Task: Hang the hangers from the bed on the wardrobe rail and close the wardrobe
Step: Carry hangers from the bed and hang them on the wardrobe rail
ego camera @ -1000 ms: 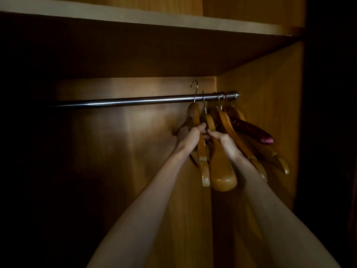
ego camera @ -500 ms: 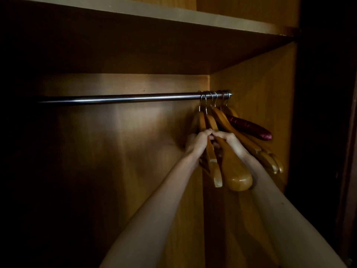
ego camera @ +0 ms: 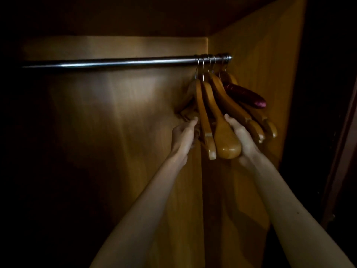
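Several wooden hangers (ego camera: 222, 120) hang by their metal hooks at the right end of the steel wardrobe rail (ego camera: 116, 62), bunched against the side wall. A dark red padded hanger (ego camera: 245, 96) hangs furthest right. My left hand (ego camera: 184, 135) is just left of the bunch with its fingers extended, close to the nearest hanger. On the right side of the bunch, my right hand (ego camera: 241, 136) lies with straight fingers against the broad rounded hanger end. Neither hand curls round a hanger.
The wardrobe interior is dim. Its wooden back panel (ego camera: 119, 122) is lit in the middle and the right side wall (ego camera: 260, 55) stands just behind the hangers. A dark door edge (ego camera: 342, 144) shows at far right. The rail's left stretch carries nothing.
Both hands have let go of the hangers and slid down and apart from the upper arms to the lower ends. All hooks now sit on the rail. The view has dropped and moved closer.
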Demonstrator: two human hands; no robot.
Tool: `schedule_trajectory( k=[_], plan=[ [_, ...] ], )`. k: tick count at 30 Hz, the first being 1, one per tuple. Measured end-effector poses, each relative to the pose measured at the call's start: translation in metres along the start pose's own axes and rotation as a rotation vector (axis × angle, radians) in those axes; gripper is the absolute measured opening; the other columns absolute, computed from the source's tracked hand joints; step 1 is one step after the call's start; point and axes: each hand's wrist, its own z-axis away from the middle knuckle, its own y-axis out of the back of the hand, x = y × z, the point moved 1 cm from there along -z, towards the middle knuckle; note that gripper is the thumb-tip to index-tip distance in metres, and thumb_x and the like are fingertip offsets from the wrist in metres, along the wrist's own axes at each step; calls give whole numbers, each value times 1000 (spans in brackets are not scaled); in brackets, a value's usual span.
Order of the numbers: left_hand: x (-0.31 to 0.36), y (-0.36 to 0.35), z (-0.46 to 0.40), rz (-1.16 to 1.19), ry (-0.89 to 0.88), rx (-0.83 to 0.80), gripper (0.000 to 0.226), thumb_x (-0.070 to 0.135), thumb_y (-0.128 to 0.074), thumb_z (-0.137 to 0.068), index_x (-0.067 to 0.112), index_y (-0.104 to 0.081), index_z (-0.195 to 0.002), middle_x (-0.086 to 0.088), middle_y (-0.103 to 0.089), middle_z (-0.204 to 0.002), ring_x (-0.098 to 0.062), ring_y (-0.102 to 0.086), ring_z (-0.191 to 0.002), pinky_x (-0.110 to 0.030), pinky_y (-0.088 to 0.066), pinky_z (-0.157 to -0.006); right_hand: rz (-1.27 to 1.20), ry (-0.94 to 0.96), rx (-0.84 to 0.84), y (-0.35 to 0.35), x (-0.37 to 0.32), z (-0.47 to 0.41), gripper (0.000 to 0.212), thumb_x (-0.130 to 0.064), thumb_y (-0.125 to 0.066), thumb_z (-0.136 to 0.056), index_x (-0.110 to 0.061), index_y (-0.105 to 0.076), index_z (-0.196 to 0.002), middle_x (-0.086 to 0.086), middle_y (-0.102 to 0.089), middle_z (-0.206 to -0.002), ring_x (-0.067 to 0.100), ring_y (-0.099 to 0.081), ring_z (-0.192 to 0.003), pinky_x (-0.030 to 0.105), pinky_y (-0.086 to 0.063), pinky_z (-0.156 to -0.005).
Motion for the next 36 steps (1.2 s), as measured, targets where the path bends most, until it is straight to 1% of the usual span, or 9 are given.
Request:
schedule_trajectory(
  k=[4, 7, 14, 18, 21, 25, 28, 32, 36],
  plan=[
    [-50, 9, 31, -72, 50, -49, 28, 32, -54, -102, 10, -70, -98, 0, -55, -69, -8, -47, -57, -24, -35, -54, 112, -4, 56, 16, 35, 28, 29, -34, -39, -106, -22, -65, -97, -3, -60, -79, 12, -54, -68, 26, -41, -61],
    [-105, 13, 68, -138, 199, -125, 21, 31, -58, -101, 17, -67, -88, 2, -52, -64, -7, -42, -51, -19, -31, -46, 226, -157, 59, 37, 87, 56, 30, -34, -49, -101, -15, -69, -111, -1, -54, -77, 12, -48, -65, 26, -38, -58],
    [-273, 18, 172, -387, 460, -413, 5, 13, -64, -97, 13, -62, -92, 2, -60, -73, -13, -57, -67, -22, -46, -65, 352, -588, 91, 78, 231, 154, 25, -30, -63, -94, -11, -73, -107, 3, -62, -82, 15, -56, -71, 29, -47, -66],
    [-348, 28, 227, -728, 493, -533, 32, 20, -70, -91, 16, -54, -118, 4, -60, -88, -14, -60, -78, -28, -49, -72, 345, -868, 142, 104, 316, 216, 23, -17, -54, -99, -9, -72, -111, 6, -68, -85, 17, -64, -72, 26, -56, -65],
    [-393, 36, 262, -855, 637, -736, 31, 21, -68, -90, 16, -59, -119, -1, -67, -98, -22, -66, -91, -35, -56, -81, 305, -1013, 199, 117, 364, 265, 19, -16, -53, -101, -12, -72, -98, 7, -69, -83, 19, -65, -72, 27, -57, -69],
    [-431, 38, 307, -894, 789, -1084, 16, 21, -60, -98, 13, -68, -110, -4, -74, -91, -13, -64, -67, -22, -50, -53, 275, -1145, 333, 133, 409, 340, 19, -14, -57, -100, -4, -72, -106, 9, -70, -84, 18, -65, -71, 27, -55, -71],
    [-451, 37, 342, -923, 848, -1263, 16, 19, -57, -100, 10, -68, -107, -5, -72, -87, -12, -59, -59, -22, -46, -52, 227, -1229, 455, 138, 431, 395, 23, -11, -56, -99, 5, -70, -109, 15, -69, -83, 20, -63, -64, 23, -52, -58],
    [-482, 31, 390, -1037, 815, -1454, 18, 20, -57, -99, 9, -72, -98, 2, -71, -75, -9, -60, -55, -23, -46, -51, 136, -1339, 656, 149, 445, 474, 22, -16, -62, -96, 3, -71, -101, 11, -67, -75, 21, -60, -59, 30, -52, -62],
    [-494, 14, 430, -1116, 765, -1687, 19, 23, -61, -100, 10, -74, -98, 3, -71, -75, -10, -63, -61, -21, -47, -52, 98, -1384, 897, 158, 437, 566, 23, -22, -64, -96, 0, -71, -97, 11, -68, -77, 15, -60, -54, 22, -51, -49]
  ],
)
